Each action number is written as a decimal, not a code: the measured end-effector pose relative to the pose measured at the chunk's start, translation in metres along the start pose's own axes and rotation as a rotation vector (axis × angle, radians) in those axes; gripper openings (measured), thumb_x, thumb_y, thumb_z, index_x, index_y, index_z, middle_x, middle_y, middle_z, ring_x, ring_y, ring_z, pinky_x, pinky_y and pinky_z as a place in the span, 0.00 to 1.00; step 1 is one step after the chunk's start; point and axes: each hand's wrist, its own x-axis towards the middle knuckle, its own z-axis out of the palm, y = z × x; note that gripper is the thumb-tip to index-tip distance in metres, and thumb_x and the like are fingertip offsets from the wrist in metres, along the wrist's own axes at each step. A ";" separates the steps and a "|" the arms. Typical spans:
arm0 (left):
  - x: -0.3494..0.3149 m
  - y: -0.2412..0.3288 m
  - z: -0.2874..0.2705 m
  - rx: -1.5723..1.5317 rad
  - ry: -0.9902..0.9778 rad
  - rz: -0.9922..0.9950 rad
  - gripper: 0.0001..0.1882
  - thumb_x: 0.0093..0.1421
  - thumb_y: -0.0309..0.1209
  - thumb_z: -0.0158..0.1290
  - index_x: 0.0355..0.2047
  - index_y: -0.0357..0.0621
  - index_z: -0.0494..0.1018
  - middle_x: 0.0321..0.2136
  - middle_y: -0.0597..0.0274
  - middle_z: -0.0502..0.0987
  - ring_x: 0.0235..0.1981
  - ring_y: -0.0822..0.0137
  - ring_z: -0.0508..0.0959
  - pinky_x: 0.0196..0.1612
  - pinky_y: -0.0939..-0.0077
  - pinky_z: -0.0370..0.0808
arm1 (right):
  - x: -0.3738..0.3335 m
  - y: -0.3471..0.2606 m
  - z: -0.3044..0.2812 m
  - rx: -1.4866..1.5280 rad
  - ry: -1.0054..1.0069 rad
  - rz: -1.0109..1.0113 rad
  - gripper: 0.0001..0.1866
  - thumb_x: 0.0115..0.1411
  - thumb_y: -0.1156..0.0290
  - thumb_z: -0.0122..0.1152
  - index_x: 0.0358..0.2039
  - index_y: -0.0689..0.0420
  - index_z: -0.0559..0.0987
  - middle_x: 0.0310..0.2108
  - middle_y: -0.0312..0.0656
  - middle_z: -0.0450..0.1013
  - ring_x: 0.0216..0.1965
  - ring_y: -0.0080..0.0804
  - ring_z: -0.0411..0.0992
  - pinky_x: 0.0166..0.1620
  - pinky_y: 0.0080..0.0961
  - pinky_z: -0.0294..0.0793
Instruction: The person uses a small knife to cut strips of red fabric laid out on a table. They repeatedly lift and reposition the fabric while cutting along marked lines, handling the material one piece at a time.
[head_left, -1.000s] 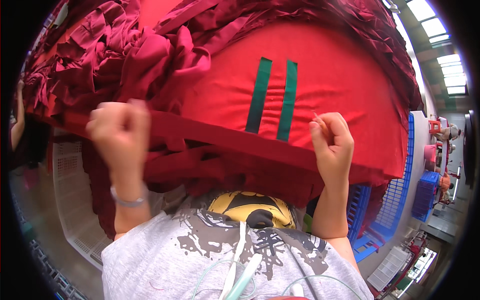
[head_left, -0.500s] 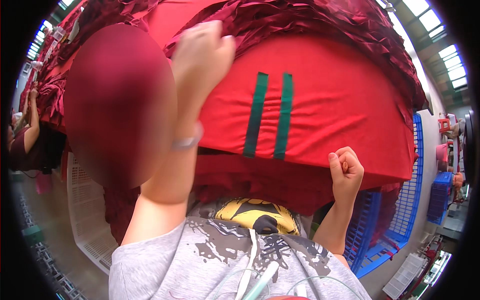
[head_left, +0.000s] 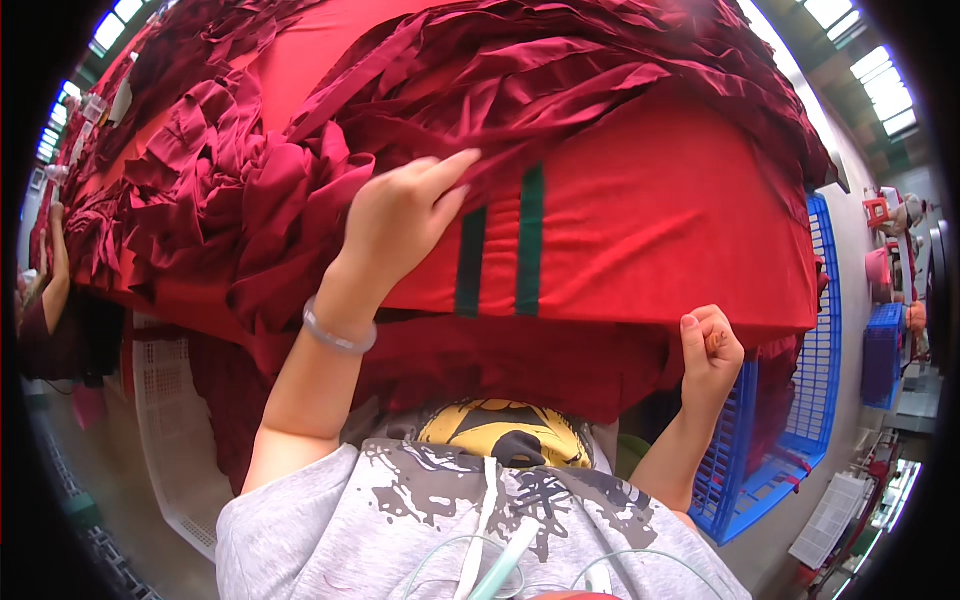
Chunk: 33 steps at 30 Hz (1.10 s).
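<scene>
Head view: my left hand (head_left: 400, 215) hovers left of centre over the red-covered table (head_left: 650, 230), thumb and forefinger apart; can't tell if they touch the dark-red cloth (head_left: 450, 120) heaped just beyond. Cloth also bunched at left and along the far side. My right hand (head_left: 712, 355), at the near right edge, is curled around a small orange-brown item (head_left: 715, 341). Two green strips (head_left: 530, 250) lie side by side between my hands. Blue crate (head_left: 815, 350) right, white basket (head_left: 165, 390) left.
</scene>
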 end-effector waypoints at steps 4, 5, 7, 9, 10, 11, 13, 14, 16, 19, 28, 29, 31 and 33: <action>-0.035 -0.018 -0.021 0.112 0.077 -0.012 0.11 0.55 0.24 0.58 0.40 0.42 0.80 0.30 0.53 0.77 0.30 0.53 0.77 0.35 0.65 0.73 | 0.009 -0.006 0.011 -0.008 -0.021 -0.048 0.18 0.59 0.81 0.61 0.17 0.59 0.63 0.23 0.32 0.64 0.22 0.14 0.51 0.24 0.17 0.48; -0.039 -0.023 -0.026 0.112 0.146 0.011 0.11 0.54 0.23 0.59 0.39 0.43 0.80 0.28 0.56 0.77 0.32 0.54 0.77 0.37 0.64 0.74 | 0.010 -0.010 0.014 0.003 -0.028 -0.045 0.19 0.59 0.81 0.62 0.17 0.60 0.63 0.23 0.32 0.63 0.22 0.14 0.51 0.24 0.18 0.48; -0.042 -0.028 -0.040 0.143 0.248 0.000 0.11 0.51 0.20 0.58 0.36 0.42 0.80 0.29 0.58 0.76 0.36 0.55 0.76 0.41 0.63 0.73 | 0.011 -0.013 0.019 0.000 -0.029 -0.046 0.19 0.59 0.80 0.62 0.17 0.60 0.63 0.23 0.32 0.63 0.22 0.14 0.51 0.24 0.17 0.48; -0.047 -0.036 -0.050 0.182 0.219 -0.121 0.16 0.50 0.20 0.59 0.41 0.43 0.79 0.42 0.55 0.74 0.44 0.55 0.74 0.47 0.63 0.72 | 0.011 -0.014 0.021 0.018 -0.033 -0.040 0.19 0.59 0.80 0.62 0.17 0.60 0.63 0.24 0.32 0.63 0.22 0.14 0.51 0.24 0.17 0.48; -0.048 -0.034 -0.055 0.183 0.202 -0.195 0.18 0.50 0.22 0.60 0.44 0.45 0.78 0.46 0.54 0.72 0.48 0.54 0.72 0.50 0.62 0.70 | 0.010 -0.013 0.022 0.016 -0.042 -0.037 0.19 0.59 0.80 0.62 0.17 0.60 0.62 0.24 0.32 0.63 0.22 0.14 0.51 0.24 0.17 0.48; -0.047 -0.024 -0.053 0.284 0.207 -0.152 0.20 0.50 0.24 0.61 0.46 0.47 0.77 0.49 0.53 0.70 0.51 0.52 0.70 0.54 0.60 0.68 | 0.008 -0.011 0.022 0.005 -0.044 -0.032 0.19 0.59 0.80 0.62 0.17 0.60 0.62 0.24 0.32 0.63 0.22 0.14 0.51 0.24 0.17 0.48; -0.036 0.007 -0.049 0.429 0.241 -0.046 0.23 0.49 0.31 0.63 0.48 0.50 0.77 0.55 0.51 0.66 0.56 0.50 0.65 0.59 0.55 0.63 | 0.001 -0.009 0.021 -0.013 -0.045 0.009 0.19 0.59 0.81 0.62 0.17 0.60 0.62 0.24 0.32 0.63 0.22 0.13 0.50 0.24 0.17 0.49; -0.029 0.019 -0.049 0.402 0.289 0.011 0.21 0.51 0.31 0.61 0.47 0.51 0.77 0.56 0.54 0.67 0.57 0.51 0.66 0.59 0.56 0.64 | 0.000 -0.011 0.023 0.001 -0.062 0.014 0.19 0.59 0.81 0.62 0.17 0.60 0.62 0.24 0.32 0.63 0.22 0.13 0.50 0.23 0.18 0.49; -0.009 0.028 -0.036 0.302 0.228 0.108 0.19 0.54 0.31 0.58 0.48 0.48 0.76 0.54 0.58 0.71 0.57 0.55 0.68 0.59 0.58 0.64 | -0.003 -0.014 0.026 0.014 -0.087 0.025 0.19 0.59 0.81 0.62 0.17 0.60 0.62 0.24 0.32 0.63 0.21 0.13 0.50 0.23 0.18 0.49; 0.012 0.011 0.006 0.356 0.080 0.174 0.19 0.59 0.31 0.55 0.51 0.42 0.74 0.51 0.57 0.75 0.56 0.59 0.71 0.60 0.56 0.64 | -0.005 -0.025 0.035 0.018 -0.133 -0.021 0.19 0.58 0.81 0.63 0.16 0.60 0.63 0.24 0.32 0.64 0.21 0.13 0.51 0.22 0.16 0.49; -0.003 0.026 -0.017 -0.080 -0.133 0.117 0.10 0.54 0.34 0.60 0.37 0.46 0.81 0.30 0.57 0.81 0.31 0.55 0.79 0.37 0.63 0.70 | -0.015 -0.015 0.018 0.169 -0.186 0.032 0.19 0.63 0.75 0.58 0.15 0.62 0.68 0.22 0.36 0.67 0.22 0.15 0.57 0.24 0.18 0.52; -0.007 0.029 -0.027 -0.052 -0.106 0.250 0.08 0.51 0.30 0.63 0.32 0.45 0.81 0.27 0.58 0.79 0.28 0.56 0.77 0.32 0.67 0.68 | -0.014 -0.020 0.022 0.230 -0.267 0.109 0.20 0.66 0.72 0.54 0.17 0.64 0.71 0.22 0.36 0.68 0.22 0.16 0.59 0.25 0.18 0.55; -0.017 0.038 -0.051 -0.153 -0.125 0.402 0.08 0.49 0.29 0.63 0.32 0.47 0.81 0.24 0.62 0.75 0.28 0.59 0.76 0.32 0.68 0.68 | -0.015 -0.020 0.036 0.491 -0.521 0.254 0.22 0.70 0.62 0.48 0.22 0.61 0.78 0.22 0.37 0.72 0.21 0.16 0.62 0.23 0.15 0.57; -0.033 0.042 -0.065 -0.305 -0.169 0.476 0.09 0.47 0.27 0.64 0.31 0.48 0.81 0.23 0.64 0.71 0.26 0.61 0.74 0.32 0.68 0.68 | -0.016 -0.033 0.056 0.598 -0.714 0.471 0.23 0.71 0.54 0.46 0.43 0.62 0.79 0.37 0.42 0.78 0.21 0.17 0.63 0.23 0.15 0.59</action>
